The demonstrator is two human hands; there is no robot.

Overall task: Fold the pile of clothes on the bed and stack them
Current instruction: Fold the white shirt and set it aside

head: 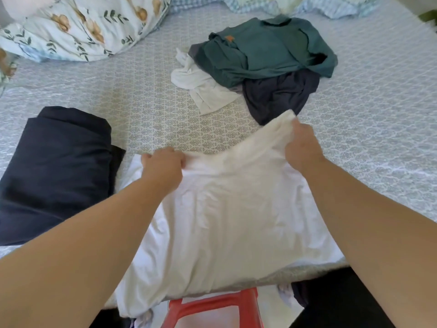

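1. Patterned grey-blue sheeting covers the bed (146, 95), which fills nearly the whole view; a floral pillow (78, 24) is seen at the far left and crumpled checked bedding (236, 3) along the far edge

2. One folded dark garment (54, 171) is laid at the near left of the bed, and by judgement it is the start of the stack

3. A white shirt (220, 223) is spread at the near edge, its lower part hanging over the side above a red stool (212, 308); its far edge is gripped by the left hand (163, 166) with curled fingers and pinched and lifted by the right hand (302, 147), so a fold is judged to be in hand and not yet finished

4. An unfolded pile is left further back, well apart from the stack: a teal shirt (267, 48) on top, a white piece (201, 86) sticking out at its left, a dark piece (279, 93) at its near side. At least three items are therefore judged to be outstanding, so the task is taken to be under halfway

5. Open sheet is offered between the white shirt and the pile, and widely to the right; room on the left is bounded by the folded garment, which lies just beside the shirt's left edge

6. Least margin is found at the near bed edge, where the overhanging cloth could slide off if released
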